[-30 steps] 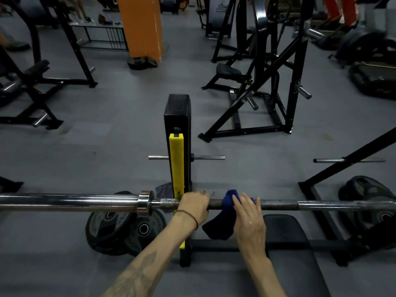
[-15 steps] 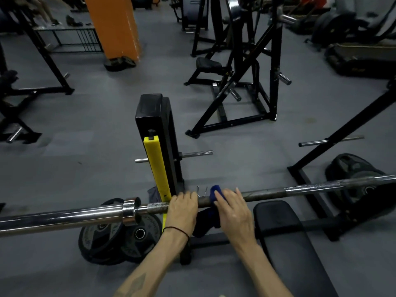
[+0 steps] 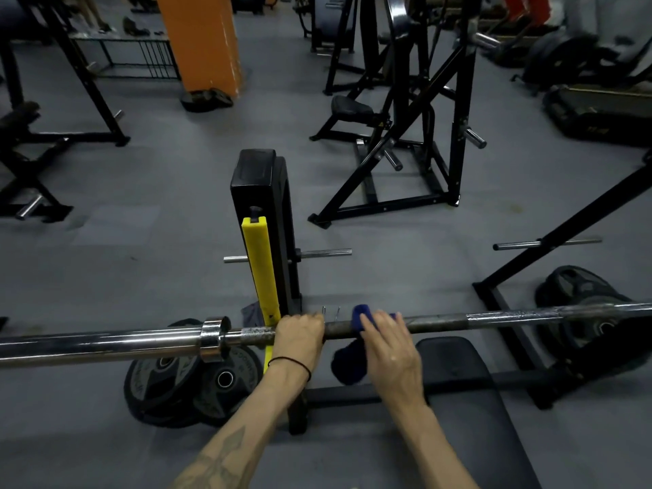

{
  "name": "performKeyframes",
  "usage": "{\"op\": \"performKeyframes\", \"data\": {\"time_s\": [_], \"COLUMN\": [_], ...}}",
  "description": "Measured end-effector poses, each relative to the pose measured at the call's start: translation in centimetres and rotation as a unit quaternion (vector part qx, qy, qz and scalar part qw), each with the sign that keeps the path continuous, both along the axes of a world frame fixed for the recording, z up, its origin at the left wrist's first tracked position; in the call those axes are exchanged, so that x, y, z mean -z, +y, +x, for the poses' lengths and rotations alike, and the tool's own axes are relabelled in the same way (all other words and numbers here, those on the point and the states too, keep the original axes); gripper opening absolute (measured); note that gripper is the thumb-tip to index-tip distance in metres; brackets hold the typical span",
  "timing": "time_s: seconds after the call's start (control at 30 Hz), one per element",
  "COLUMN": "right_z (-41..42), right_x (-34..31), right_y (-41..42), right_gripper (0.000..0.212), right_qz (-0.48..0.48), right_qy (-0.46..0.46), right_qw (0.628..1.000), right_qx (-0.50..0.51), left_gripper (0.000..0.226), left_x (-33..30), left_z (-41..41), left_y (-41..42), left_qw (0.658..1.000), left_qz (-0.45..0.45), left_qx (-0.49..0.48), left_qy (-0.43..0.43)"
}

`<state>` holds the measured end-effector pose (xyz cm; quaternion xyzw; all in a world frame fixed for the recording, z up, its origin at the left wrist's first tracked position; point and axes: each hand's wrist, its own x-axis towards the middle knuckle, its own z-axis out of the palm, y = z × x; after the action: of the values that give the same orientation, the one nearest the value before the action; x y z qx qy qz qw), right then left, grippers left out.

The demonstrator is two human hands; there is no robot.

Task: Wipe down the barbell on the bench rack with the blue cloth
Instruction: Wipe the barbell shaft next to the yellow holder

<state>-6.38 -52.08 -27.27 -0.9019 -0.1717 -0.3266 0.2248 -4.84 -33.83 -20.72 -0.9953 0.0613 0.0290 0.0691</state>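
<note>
Barbell [image 3: 441, 321] is lying across the rack, passing just in front of the yellow upright [image 3: 260, 273]. Left hand [image 3: 300, 335] is gripping the bar, fingers curled over it, right beside the upright. Right hand [image 3: 388, 342] is pressing the blue cloth [image 3: 360, 317] onto the bar, fingers curled around it; cloth is draping over the bar and hanging below. Bench pad [image 3: 469, 400] is sitting under the bar, right of the upright. Plates [image 3: 190, 386] are lying on the floor left of the upright.
</note>
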Motion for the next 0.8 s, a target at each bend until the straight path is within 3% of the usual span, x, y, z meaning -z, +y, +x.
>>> {"op": "performKeyframes", "data": {"time_s": [0.17,0.27,0.4,0.53,0.63,0.8], "right_z": [-1.0,-1.8,-0.7,-0.6,-1.2,-2.3], "right_x": [-0.5,-0.5,-0.4,-0.7,-0.3,-0.5], "right_y": [2.7,6.8,2.9,-1.9,1.8,6.1], "right_gripper": [0.035,0.043,0.05,0.04,0.052,0.051], "right_qz": [0.059,0.042,-0.009,0.004,0.068,0.023], "right_qy": [0.038,0.041,0.028,0.017,0.04,0.059], "right_qw": [0.994,0.998,0.999,0.999,0.993,0.996], "right_qx": [0.088,0.004,-0.044,0.049,0.091,-0.062], "left_gripper": [0.021,0.02,0.025,0.03,0.033,0.027], "left_x": [-0.9,-1.3,-1.6,-0.1,1.4,1.7], "left_z": [0.5,1.2,2.0,-0.2,-1.5,-1.0], "left_y": [-0.3,-0.2,-0.2,-0.1,-0.1,0.1], "left_qw": [0.999,0.999,0.995,0.999,0.997,0.995], "left_qz": [0.02,0.013,-0.016,-0.042,-0.062,-0.07], "left_qx": [-0.008,-0.004,-0.005,0.0,0.016,0.014], "left_qy": [0.03,0.048,0.102,0.021,-0.044,-0.072]}}
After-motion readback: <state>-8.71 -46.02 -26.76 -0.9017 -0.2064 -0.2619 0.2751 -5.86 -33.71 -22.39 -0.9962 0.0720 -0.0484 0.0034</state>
